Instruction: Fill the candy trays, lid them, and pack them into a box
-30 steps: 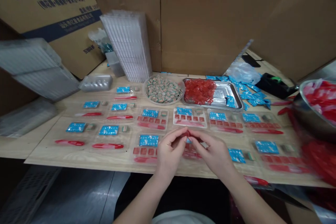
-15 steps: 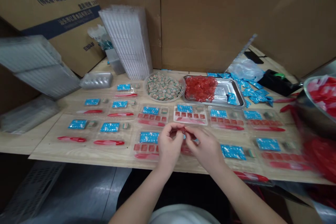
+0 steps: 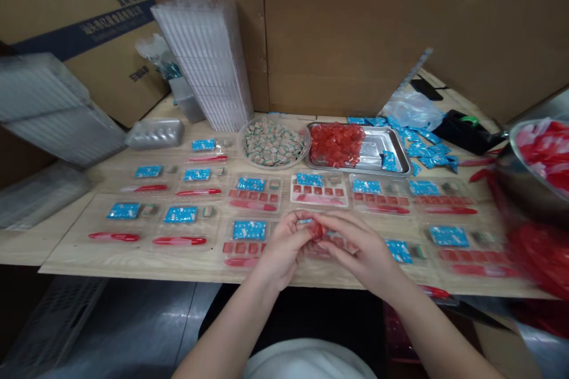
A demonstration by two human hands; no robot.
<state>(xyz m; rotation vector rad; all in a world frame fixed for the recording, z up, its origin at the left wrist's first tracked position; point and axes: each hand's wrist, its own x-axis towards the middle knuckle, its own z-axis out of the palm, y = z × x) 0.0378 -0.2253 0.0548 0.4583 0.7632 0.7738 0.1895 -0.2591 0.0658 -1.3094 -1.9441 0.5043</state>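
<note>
"Right hand (image 3: 367,249) has fanned out a little further since a moment ago, hasn't it, and a red wrapped piece (image 3: 316,230) shows more clearly?"

"Yes. Fingers of the left hand (image 3: 284,237) curl around that piece, and the right hand's fingers (image 3: 342,220) press in from the other side. Both hands are gripping it."

"Where is it, exactly?"

"Held up between the fingertips, just above a clear plastic tray (image 3: 317,250) with red cubes in it."

"What's closest otherwise?"

"Just beyond the left hand, a blue sachet (image 3: 249,230) lies in its own tray. Farther back, a steel tray (image 3: 395,154) holds a heap of red wrapped pieces."
</note>
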